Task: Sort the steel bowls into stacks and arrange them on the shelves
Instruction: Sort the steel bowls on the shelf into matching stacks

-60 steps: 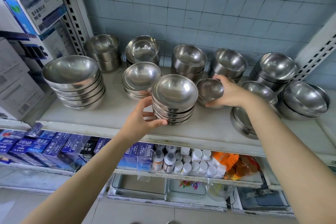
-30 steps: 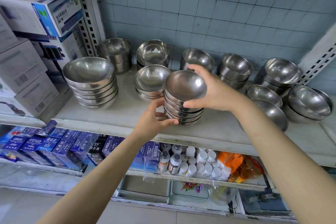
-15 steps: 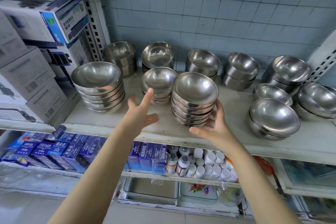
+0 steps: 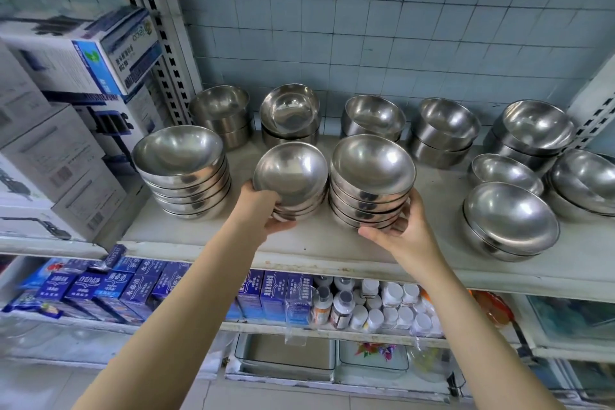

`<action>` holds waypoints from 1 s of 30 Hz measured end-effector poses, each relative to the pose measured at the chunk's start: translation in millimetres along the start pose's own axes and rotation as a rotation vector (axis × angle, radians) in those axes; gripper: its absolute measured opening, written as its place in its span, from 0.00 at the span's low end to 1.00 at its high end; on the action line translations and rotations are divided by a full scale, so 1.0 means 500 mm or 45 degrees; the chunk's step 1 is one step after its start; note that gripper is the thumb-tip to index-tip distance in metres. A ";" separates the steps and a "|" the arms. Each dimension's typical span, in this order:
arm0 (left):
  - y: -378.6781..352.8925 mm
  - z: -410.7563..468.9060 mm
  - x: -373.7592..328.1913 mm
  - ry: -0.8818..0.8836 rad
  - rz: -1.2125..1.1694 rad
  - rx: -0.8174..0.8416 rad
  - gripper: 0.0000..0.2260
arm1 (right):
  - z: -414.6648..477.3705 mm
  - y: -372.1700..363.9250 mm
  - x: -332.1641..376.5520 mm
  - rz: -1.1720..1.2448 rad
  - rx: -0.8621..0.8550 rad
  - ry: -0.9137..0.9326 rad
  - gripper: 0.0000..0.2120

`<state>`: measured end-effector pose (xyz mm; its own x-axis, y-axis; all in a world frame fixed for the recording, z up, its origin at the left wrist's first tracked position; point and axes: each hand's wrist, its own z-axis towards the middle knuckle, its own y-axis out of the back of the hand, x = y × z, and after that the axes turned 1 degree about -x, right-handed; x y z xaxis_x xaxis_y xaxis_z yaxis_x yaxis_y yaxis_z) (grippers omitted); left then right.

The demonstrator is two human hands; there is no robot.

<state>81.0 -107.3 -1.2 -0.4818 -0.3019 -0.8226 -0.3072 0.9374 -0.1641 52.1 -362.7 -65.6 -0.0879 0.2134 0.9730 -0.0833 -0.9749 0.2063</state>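
Left hand [image 4: 263, 210] was spread in the air half a second ago; now it's wrapped on the near-left side of the small stack [image 4: 293, 173], thumb at the rim, fingers under the lower bowls. Right hand [image 4: 401, 230] hasn't moved off: it cups the near-right base of the tall stack [image 4: 372, 176], which got its top bowl a second ago. Both stacks sit mid-shelf [image 4: 332, 250], touching or nearly so, near the front edge. So stacking there looks done and this reads as positioning, probably sliding both into line. The wide stack [image 4: 181, 170] at the left and the back row [image 4: 442, 130] look settled. The bowls at the right [image 4: 509, 220] look unsorted, likely next. Risk: the tall stack leans slightly, so push it low.
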 end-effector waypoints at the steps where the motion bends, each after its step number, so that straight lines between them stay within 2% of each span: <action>1: 0.013 -0.013 0.010 -0.008 0.029 0.017 0.22 | 0.007 0.006 0.001 -0.016 0.006 -0.007 0.52; 4: 0.052 -0.056 0.025 -0.070 0.090 0.057 0.23 | 0.037 0.021 0.005 -0.048 0.073 -0.022 0.53; 11: 0.137 -0.125 0.008 -0.157 0.144 -0.014 0.23 | 0.110 -0.032 0.031 -0.029 0.323 -0.002 0.52; 16: 0.203 -0.156 -0.001 -0.104 0.111 -0.022 0.22 | 0.133 -0.127 0.053 -0.010 0.462 0.019 0.60; 25: 0.284 -0.158 -0.019 -0.125 0.150 0.048 0.24 | 0.128 -0.226 0.065 0.001 0.525 0.042 0.60; 30: 0.293 -0.160 -0.025 -0.135 0.220 0.139 0.21 | 0.114 -0.210 0.078 -0.054 0.565 -0.027 0.63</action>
<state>-23.6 19.8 28.7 -0.4290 -0.1210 -0.8951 -0.1345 0.9885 -0.0691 114.1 -255.6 -43.6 -0.0732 0.2571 0.9636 0.3478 -0.8989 0.2663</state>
